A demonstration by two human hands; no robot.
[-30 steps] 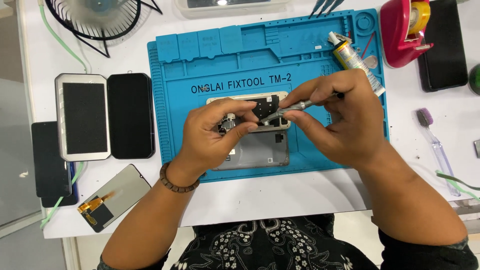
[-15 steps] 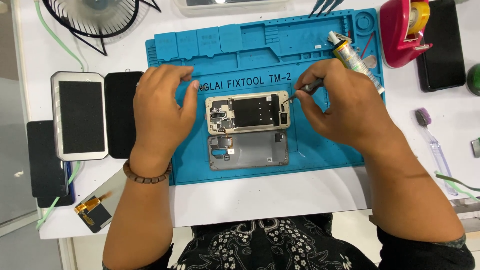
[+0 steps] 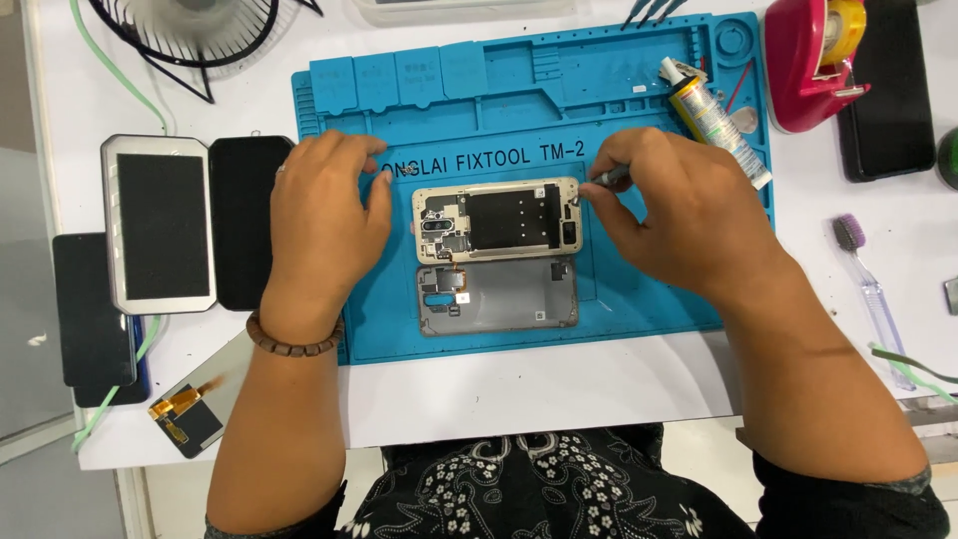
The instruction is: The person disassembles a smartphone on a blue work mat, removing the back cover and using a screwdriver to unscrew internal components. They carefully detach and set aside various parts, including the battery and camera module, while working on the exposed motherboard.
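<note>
— How much room is there around the work?

— The opened phone (image 3: 496, 221) lies flat near the middle of the blue mat (image 3: 639, 289), its grey back cover (image 3: 497, 296) just below it, nearly touching. Bare mat shows right of both and along the near edge; the mat's near edge sits well back from the edge of the bench (image 3: 559, 389).

— And the hands?

— The left hand (image 3: 324, 215) lies palm down on the mat just left of the phone, fingers loosely spread and holding nothing, fingertips near the phone's top left corner. The right hand (image 3: 679, 215) comes in from the right, wrist raised, fingers pinched on a thin dark tool (image 3: 609, 178) whose tip meets the phone's top right corner.

— What crowds the sides?

— Two devices (image 3: 160, 225) lie left of the mat, and a glue tube (image 3: 714, 120) lies on its upper right part, with a pink tape dispenser (image 3: 808, 60) beyond.
</note>
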